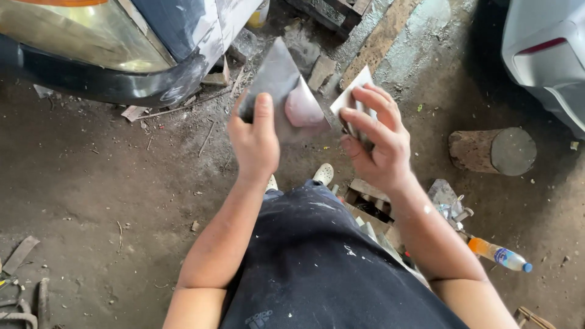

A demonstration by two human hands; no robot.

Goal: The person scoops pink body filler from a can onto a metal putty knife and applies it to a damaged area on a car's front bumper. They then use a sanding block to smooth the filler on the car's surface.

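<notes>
Left hand (255, 139): fingers closed around the lower corner of a flat grey mixing board (277, 85), thumb pressed on its upper face. The board is held in the air above the dirt floor (91, 183), tilted, its far point aimed at the car bumper (103, 82). A lump of pale pink filler (303, 108) sits on the board's right part, close to its right edge.

Right hand (376, 139): fingers pinched on a small pale spreader (352, 92), a thin flat blade standing upward out of the grip. The blade's left edge is just beside the board's right edge; actual contact cannot be told.

Both hands are raised in front of the person's dark, paint-flecked clothing (317, 268). A light-coloured shoe (323, 173) shows on the floor below the hands.

Surroundings on the floor: a short wooden log (492, 151) lying on its side to the right; a plastic bottle with orange liquid and a blue cap (498, 254) near the right forearm; a wooden crate of oddments (372, 210) beneath the right wrist. A headlamp (79, 33) sits above the bumper at the upper left. A white car panel (542, 52) occupies the upper right corner.
</notes>
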